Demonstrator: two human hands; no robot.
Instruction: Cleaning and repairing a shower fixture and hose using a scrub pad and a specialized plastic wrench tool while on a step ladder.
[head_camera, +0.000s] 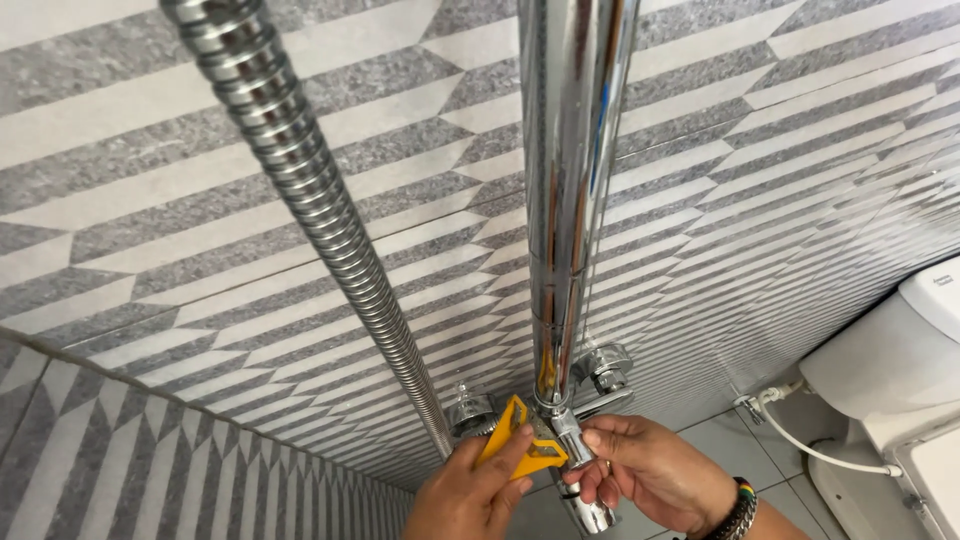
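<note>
The left hand (470, 495) is pinching a light, stiff yellow plastic scraper (517, 444) by its handle, while the right hand (655, 470) is curling its fingers around the slick chrome mixer (572, 462).

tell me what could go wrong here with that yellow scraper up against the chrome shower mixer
1. The yellow scraper in the left hand sits right against the chrome mixer; its edge might scratch the polished finish.
2. The right hand lies close beside the scraper, so a slip could nick its fingers.
3. The flexible metal hose hangs near the left hand and could snag.
</note>
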